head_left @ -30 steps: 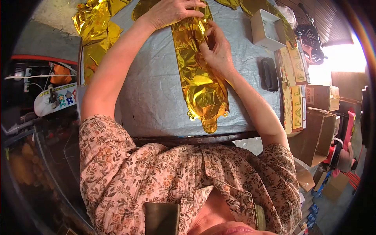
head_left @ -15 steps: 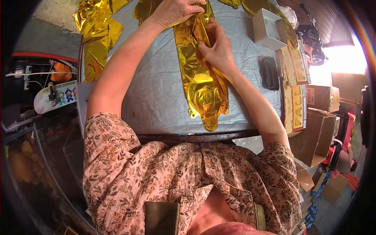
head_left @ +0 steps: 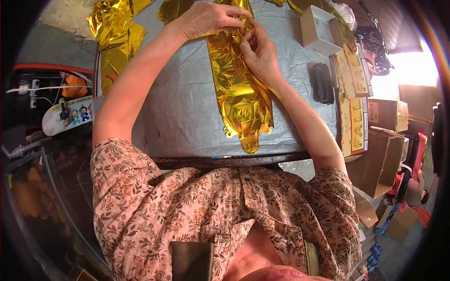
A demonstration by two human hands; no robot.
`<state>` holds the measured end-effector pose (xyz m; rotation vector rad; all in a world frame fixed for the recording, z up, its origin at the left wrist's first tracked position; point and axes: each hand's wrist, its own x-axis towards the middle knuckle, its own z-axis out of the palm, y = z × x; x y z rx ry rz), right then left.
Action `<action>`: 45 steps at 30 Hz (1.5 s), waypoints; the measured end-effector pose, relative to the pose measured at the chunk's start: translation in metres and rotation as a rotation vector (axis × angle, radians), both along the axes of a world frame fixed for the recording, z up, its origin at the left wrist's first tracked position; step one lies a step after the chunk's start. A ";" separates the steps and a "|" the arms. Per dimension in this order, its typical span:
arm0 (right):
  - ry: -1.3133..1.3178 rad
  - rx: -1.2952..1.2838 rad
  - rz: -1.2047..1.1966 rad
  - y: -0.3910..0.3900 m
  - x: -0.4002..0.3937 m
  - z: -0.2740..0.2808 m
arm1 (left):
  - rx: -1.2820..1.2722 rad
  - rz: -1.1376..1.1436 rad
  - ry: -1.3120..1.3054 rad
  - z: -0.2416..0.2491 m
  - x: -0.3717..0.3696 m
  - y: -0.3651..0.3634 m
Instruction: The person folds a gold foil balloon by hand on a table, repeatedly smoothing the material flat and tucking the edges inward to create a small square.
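A shiny gold foil piece lies lengthwise on the grey-covered table, its rounded tabbed end toward me. My left hand reaches across its far part, with fingers bent and the fingertips pinching the foil's folded edge. Close beside it on the right, my right hand has thumb and index finger curled together at the foil's right edge. The fingertips of both hands nearly meet, and the foil between them is partly hidden.
More gold foil hangs over the table's left side. At the right are an open white box, a black case and printed boxes. Cardboard boxes stand beyond the right edge.
My left hand has shifted slightly down and right, and its forearm has swung left. My right hand has moved up a little, its fingers closing nearer to the left fingertips.
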<state>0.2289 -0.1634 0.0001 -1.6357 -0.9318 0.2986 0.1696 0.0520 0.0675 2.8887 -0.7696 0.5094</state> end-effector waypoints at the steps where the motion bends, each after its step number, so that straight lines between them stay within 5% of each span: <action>1: 0.046 0.033 0.015 0.002 0.001 -0.002 | 0.019 0.006 -0.027 -0.002 0.001 0.001; 12: -0.045 0.067 0.000 0.004 0.000 -0.003 | -0.198 0.071 0.020 -0.011 0.002 -0.007; 18: 0.153 0.109 0.047 0.004 0.006 -0.009 | -0.174 0.078 0.023 -0.003 -0.004 -0.015; 24: -0.087 -0.025 -0.028 0.003 0.008 -0.009 | -0.108 -0.058 0.007 0.011 -0.002 -0.014; 33: -0.055 0.029 -0.004 0.003 0.002 -0.005 | 0.115 0.200 -0.183 0.001 -0.008 -0.027; 35: -0.078 0.050 0.030 0.004 0.005 -0.008 | -0.134 0.238 -0.245 -0.014 -0.004 -0.026; 45: -0.363 -0.059 0.052 0.002 -0.003 0.000 | -0.250 0.450 -0.164 -0.060 -0.007 0.018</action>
